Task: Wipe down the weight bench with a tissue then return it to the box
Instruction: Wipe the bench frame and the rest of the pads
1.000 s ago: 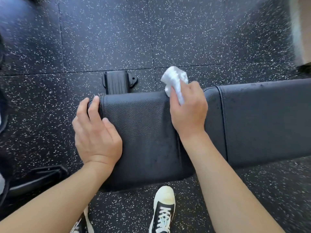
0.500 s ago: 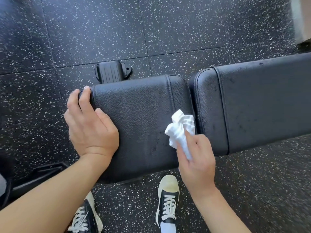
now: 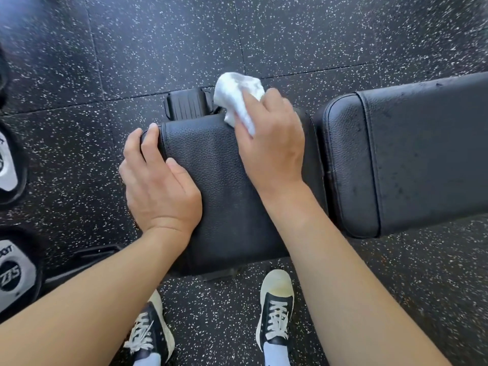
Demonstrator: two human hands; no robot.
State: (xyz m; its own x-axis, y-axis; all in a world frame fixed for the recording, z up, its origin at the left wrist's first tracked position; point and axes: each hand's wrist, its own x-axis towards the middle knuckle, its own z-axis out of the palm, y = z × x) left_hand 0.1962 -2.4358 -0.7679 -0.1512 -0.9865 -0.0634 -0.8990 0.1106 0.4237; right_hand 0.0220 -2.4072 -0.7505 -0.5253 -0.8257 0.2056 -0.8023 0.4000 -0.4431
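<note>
At your far left, two dumbbell heads carry silver labels. On the lower dumbbell (image 3: pixel 13 270) you can read "ZBS" in a round badge, or what looks like it, and above that the tail of a word ending "OT" — the rest is cut off by the frame edge. The upper dumbbell (image 3: pixel 8 165) shows print too cropped to read.

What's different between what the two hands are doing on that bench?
The left hand holds nothing and rests on the near end of the seat pad, fingers curled over its edge; the right hand grips a crumpled white tissue. The left hand sits at the pad's left end, while the right hand is at its far edge. Both are bare and touch the same black pad.
</note>
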